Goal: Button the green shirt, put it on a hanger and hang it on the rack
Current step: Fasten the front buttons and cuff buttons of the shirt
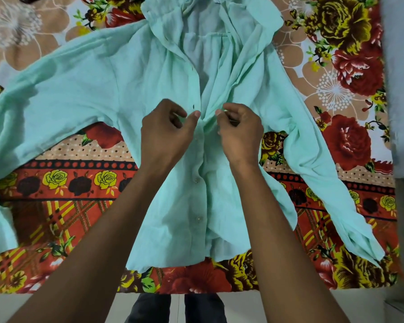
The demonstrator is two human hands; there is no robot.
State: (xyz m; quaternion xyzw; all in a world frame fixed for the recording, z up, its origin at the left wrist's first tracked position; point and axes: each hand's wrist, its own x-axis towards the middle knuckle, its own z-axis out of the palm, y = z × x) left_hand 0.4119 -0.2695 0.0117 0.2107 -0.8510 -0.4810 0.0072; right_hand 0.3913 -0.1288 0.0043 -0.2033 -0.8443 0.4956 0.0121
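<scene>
While the green shirt [173, 73] lay face up across the flowered bedspread [350, 141], hem toward its near edge and collar toward the far one, both hands worked at mid-chest. The left hand [166, 134] pinched the buttonhole edge between thumb and forefinger; the right hand [239, 134] pinched the opposite placket, where a button was probably held, though it could not be made out. Two lower buttons [197, 199] looked fastened. Doing this well probably meant keeping both edges level, tilting the button edgewise through the slit, then smoothing upward toward the open collar.
</scene>
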